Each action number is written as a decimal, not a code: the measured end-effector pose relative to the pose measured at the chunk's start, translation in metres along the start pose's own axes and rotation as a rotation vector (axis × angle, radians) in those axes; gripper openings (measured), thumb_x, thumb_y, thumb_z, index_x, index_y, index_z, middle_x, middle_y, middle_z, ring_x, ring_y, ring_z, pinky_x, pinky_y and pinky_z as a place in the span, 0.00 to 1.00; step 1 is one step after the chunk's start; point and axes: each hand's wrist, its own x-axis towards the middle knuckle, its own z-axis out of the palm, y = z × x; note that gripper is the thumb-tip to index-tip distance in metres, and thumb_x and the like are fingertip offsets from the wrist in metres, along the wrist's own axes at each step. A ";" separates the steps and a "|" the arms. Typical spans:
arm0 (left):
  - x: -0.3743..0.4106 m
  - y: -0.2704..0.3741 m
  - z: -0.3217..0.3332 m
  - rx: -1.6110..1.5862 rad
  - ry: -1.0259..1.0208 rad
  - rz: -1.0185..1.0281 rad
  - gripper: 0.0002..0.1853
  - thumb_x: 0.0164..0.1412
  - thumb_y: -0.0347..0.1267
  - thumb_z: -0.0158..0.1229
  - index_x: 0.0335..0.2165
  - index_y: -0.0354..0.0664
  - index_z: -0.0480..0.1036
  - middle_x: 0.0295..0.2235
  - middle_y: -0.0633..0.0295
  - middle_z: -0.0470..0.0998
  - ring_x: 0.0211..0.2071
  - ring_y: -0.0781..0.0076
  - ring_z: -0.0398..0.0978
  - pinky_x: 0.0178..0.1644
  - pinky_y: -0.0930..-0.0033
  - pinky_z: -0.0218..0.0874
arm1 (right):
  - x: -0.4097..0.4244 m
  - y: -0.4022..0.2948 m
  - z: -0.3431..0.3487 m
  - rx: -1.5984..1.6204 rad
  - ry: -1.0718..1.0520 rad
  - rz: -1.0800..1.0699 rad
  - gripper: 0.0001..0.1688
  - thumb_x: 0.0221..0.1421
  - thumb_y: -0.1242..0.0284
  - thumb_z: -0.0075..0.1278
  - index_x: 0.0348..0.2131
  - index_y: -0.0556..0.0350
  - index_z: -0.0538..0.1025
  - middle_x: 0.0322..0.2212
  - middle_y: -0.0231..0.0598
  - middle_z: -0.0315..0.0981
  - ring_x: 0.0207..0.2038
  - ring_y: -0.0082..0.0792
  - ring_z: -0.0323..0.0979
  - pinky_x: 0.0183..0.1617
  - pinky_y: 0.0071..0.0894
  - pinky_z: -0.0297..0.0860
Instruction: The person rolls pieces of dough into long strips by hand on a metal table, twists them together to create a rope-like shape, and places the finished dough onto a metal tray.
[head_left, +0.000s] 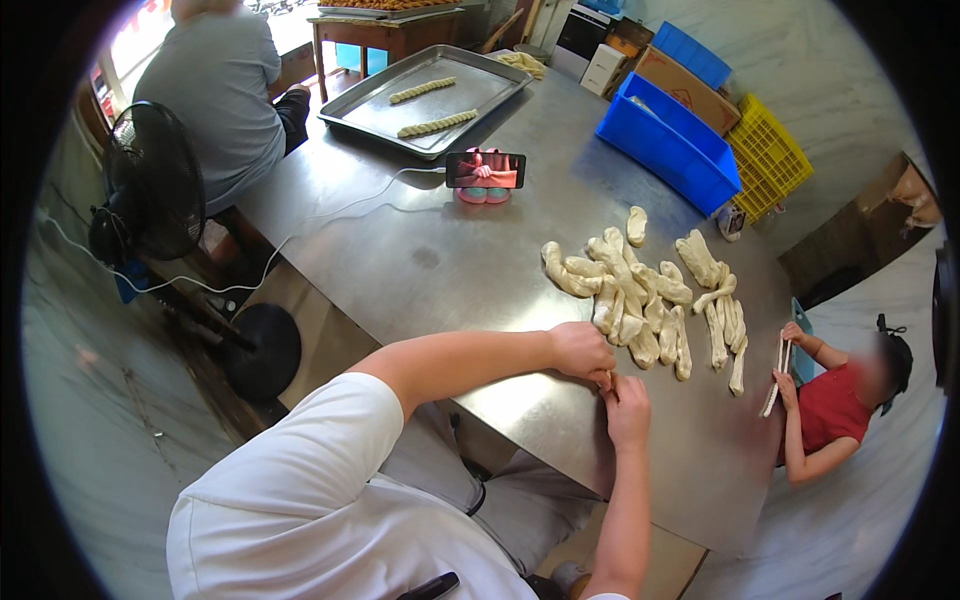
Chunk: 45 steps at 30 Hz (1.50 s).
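Note:
My left hand (582, 351) and my right hand (628, 411) meet at their fingertips above the near part of a stainless-steel table (405, 262). Their fingers are bent and pinched together; whether anything lies between them is hidden. Just beyond my left hand lies a heap of pale, stretched dough pieces (626, 281), touching and overlapping. To its right is a smaller group of dough strips (721, 300). One short dough piece (637, 226) lies apart at the far side of the heap.
A metal baking tray (360, 124) holds two twisted dough strands (438, 124). Before it a phone (486, 171) leans on a stand, its white cable (337, 212) crossing the table. A blue plastic crate (667, 150) stands far right. At right, a co-worker (829, 405) holds dough strands (777, 375). A fan (154, 184) stands left.

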 end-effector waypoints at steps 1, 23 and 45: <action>-0.002 -0.003 -0.001 -0.007 0.025 0.000 0.26 0.66 0.57 0.62 0.35 0.44 0.78 0.33 0.57 0.81 0.36 0.49 0.82 0.40 0.48 0.74 | 0.005 0.000 -0.002 0.042 -0.015 -0.004 0.19 0.56 0.77 0.66 0.48 0.57 0.83 0.38 0.43 0.79 0.44 0.52 0.76 0.51 0.49 0.73; -0.204 -0.079 -0.108 0.238 0.411 -0.638 0.22 0.67 0.42 0.67 0.54 0.46 0.78 0.48 0.55 0.81 0.53 0.49 0.78 0.59 0.51 0.70 | 0.061 -0.024 0.037 0.108 0.037 -0.047 0.22 0.61 0.74 0.62 0.54 0.56 0.82 0.64 0.49 0.70 0.68 0.55 0.66 0.71 0.50 0.66; 0.057 -0.162 -0.050 0.006 0.138 -1.012 0.29 0.72 0.52 0.55 0.59 0.42 0.76 0.56 0.44 0.80 0.60 0.44 0.76 0.65 0.48 0.66 | 0.034 0.031 0.032 -0.178 0.250 0.078 0.17 0.63 0.69 0.60 0.50 0.55 0.82 0.62 0.45 0.72 0.68 0.51 0.65 0.68 0.54 0.64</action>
